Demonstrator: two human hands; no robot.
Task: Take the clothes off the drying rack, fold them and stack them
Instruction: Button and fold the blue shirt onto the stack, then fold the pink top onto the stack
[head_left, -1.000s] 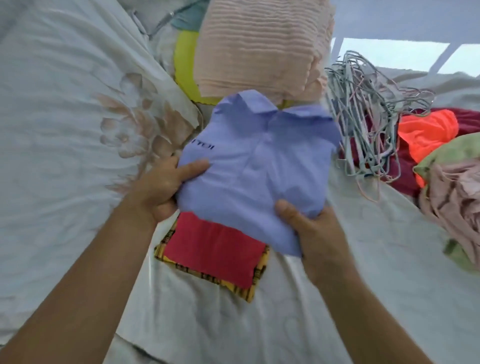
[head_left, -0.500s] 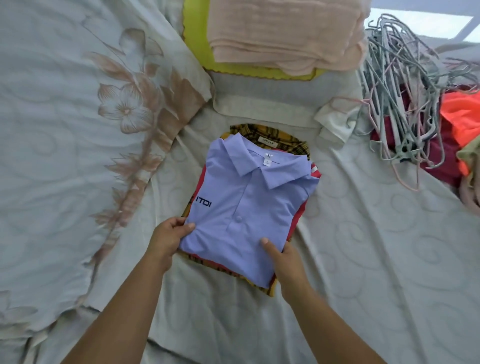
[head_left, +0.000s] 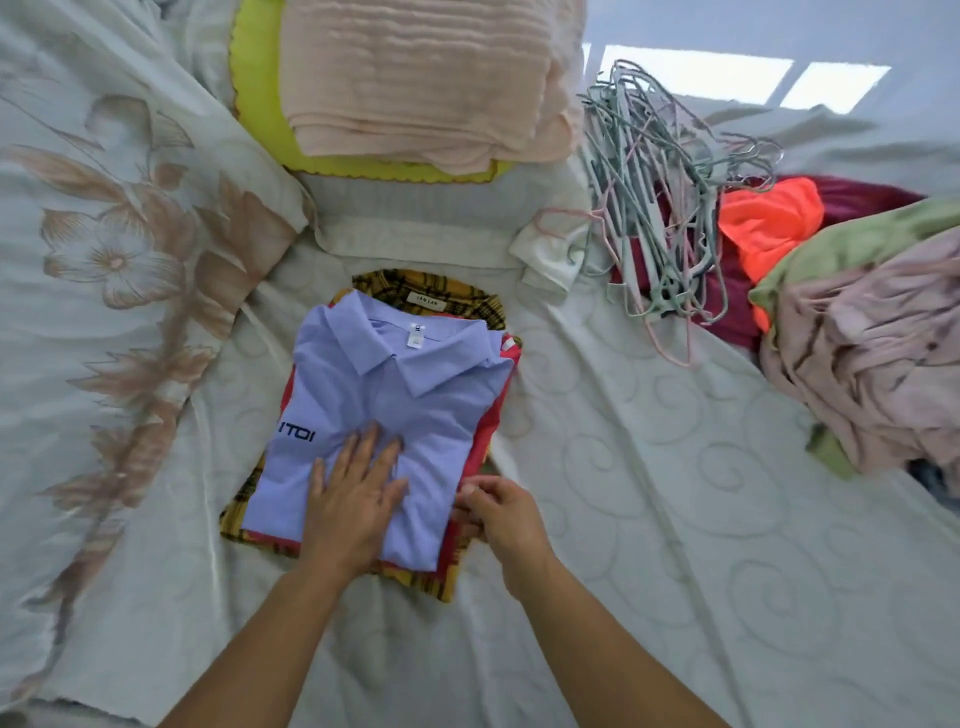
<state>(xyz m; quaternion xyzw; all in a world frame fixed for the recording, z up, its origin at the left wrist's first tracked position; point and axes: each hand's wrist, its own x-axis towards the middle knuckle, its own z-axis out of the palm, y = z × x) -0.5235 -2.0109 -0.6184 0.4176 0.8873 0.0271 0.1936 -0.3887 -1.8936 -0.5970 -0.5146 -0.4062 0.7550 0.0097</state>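
**Now: blue polo lying on top of the stack**

Fingers straight and spread, the left hand (head_left: 353, 499) is pressing flat on the lower front of the folded blue polo (head_left: 415, 405); the polo is lying with its collar away from the person, on top of a red garment (head_left: 491, 431); that one is sitting on a yellow plaid shirt (head_left: 467, 304), and all three are stacked on the pale bedsheet (head_left: 675, 519); the right hand (head_left: 501, 514) is curling in at the stack's lower right edge, thumb and fingertips pinching the red garment's border. Beyond the stack, a folded pink blanket (head_left: 426, 78) is resting on a lime cushion (head_left: 254, 104); a tangle of hangers (head_left: 649, 218) is lying to the right, beside an orange garment (head_left: 769, 218) and a heap of unfolded clothes (head_left: 872, 353).
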